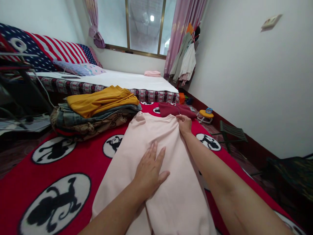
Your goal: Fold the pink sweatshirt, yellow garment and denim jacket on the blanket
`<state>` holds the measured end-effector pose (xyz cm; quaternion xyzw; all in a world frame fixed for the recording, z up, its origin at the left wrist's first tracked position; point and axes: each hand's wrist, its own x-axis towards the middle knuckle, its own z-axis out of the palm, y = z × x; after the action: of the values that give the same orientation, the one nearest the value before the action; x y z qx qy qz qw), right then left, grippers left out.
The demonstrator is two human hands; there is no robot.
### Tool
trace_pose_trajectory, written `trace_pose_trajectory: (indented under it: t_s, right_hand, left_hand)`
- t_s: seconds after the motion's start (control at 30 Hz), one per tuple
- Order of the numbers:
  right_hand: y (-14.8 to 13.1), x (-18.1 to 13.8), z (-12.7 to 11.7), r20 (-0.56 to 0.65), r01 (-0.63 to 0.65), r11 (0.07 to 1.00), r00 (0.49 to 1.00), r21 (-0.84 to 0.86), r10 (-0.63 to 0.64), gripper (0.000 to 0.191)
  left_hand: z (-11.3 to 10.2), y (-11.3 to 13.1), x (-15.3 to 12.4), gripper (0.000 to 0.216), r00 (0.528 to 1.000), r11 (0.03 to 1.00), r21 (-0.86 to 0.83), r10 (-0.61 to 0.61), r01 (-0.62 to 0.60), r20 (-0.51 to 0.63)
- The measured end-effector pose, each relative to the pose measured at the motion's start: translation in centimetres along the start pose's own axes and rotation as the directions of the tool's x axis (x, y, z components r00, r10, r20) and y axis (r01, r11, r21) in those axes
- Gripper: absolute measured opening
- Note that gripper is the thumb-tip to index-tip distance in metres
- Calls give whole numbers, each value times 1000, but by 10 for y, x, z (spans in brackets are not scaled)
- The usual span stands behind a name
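Note:
A pale pink long-sleeved top (pixel 171 182) lies spread on a red blanket (pixel 95 173) patterned with black monkey figures in white circles. Its neckline points away from me, and a sleeve is folded down over the body. My left hand (pixel 150 169) rests flat on the middle of the top, fingers stretched out. At the far right shoulder, beside the collar, my right hand (pixel 184 124) pinches the fabric. Just beyond that hand lies a folded dark red garment (pixel 176 110).
A pile of folded clothes, mustard yellow garment (pixel 102 101) uppermost, sits at the left. Behind is a bed (pixel 127 80) with pillows and a folded pink cloth (pixel 152 73). Along the right wall stand a yellow-topped stool (pixel 206 114) and a dark green folding stool (pixel 233 132).

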<state>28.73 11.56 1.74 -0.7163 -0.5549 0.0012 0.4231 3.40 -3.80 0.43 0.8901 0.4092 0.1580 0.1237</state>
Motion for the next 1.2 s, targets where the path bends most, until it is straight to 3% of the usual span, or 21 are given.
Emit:
trace_pose_trajectory:
  t_s: [0.13,0.27,0.5,0.57,0.67,0.8,0.97,1.1,1.2]
  right_hand:
    - [-1,-8,17,123,25,970,992,-241,5,33]
    - [-6,-10,23,179,26,899,982,-437,59,38]
    - [-35,-23,-3,231,152,803,973,-576,-18,38]
    - [-43,-35,-13,270,282,777,951,-563,-149,42]
    - [-44,-59,-19,375,466,758,873,-456,-311,57]
    - [-33,-83,-14,529,369,839,840,-401,-117,59]
    - [-36,-95,-14,541,287,854,841,-433,-9,59]
    - [-36,-127,-34,587,376,832,806,-407,-77,55]
    - [-27,-160,-64,646,501,812,733,-300,-214,53]
  left_hand:
    - [2,-1,0,77,1000,1000,11,12,-12,-10]
    - [2,-2,0,73,1000,1000,16,13,-13,-7]
    - [1,-3,-1,71,999,999,17,31,-30,-31]
    - [2,-3,-1,71,999,999,18,29,-28,-33]
    - [3,-3,-1,72,999,1000,9,30,-30,-40]
    - [3,-4,-1,70,998,999,-4,42,-42,-51]
    - [-2,-6,-2,70,998,998,-17,66,-66,-9]
    - [-9,-4,-13,70,995,995,-74,70,-65,66]
    - [-24,-6,-33,71,977,974,-207,130,-94,168]
